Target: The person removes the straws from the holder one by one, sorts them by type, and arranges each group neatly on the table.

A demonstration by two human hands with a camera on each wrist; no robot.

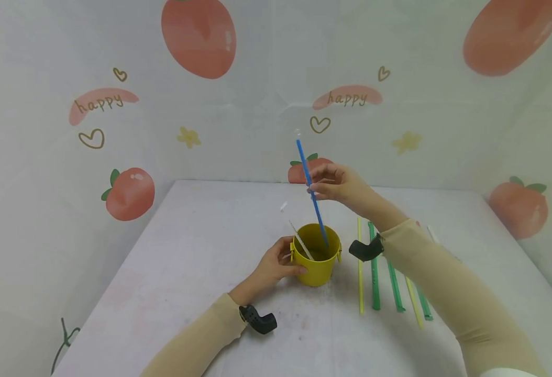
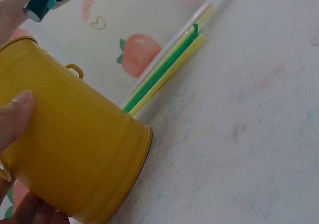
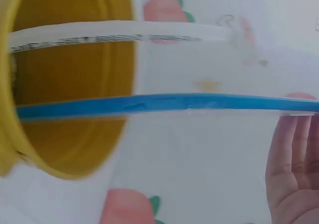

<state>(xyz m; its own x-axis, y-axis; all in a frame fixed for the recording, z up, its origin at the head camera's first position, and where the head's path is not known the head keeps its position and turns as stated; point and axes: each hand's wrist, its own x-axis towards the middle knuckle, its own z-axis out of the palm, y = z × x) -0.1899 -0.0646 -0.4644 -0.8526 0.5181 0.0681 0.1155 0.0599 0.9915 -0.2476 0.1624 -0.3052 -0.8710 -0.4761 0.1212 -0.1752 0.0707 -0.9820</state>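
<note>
A small yellow bucket (image 1: 316, 273) with side loops stands upright on the table. My left hand (image 1: 276, 262) holds its left side, the thumb (image 2: 17, 115) across the front and other fingers around below. Between the fingertips of my right hand (image 1: 336, 181), above the bucket, a blue straw (image 1: 304, 165) in a clear wrapper is pinched. It slants steeply, and its lower end is inside the bucket's mouth. A white wrapped straw (image 3: 99, 34) leans inside the same bucket, sticking out over the rim. Whether the blue straw touches the bottom cannot be seen.
Right of the bucket, several straws lie roughly side by side, among them a yellow straw (image 1: 361, 288) and a green straw (image 1: 375, 283). My right forearm covers part of them. A small clear scrap (image 1: 284, 206) lies behind the bucket. A printed backdrop (image 1: 257, 104) rises behind the table.
</note>
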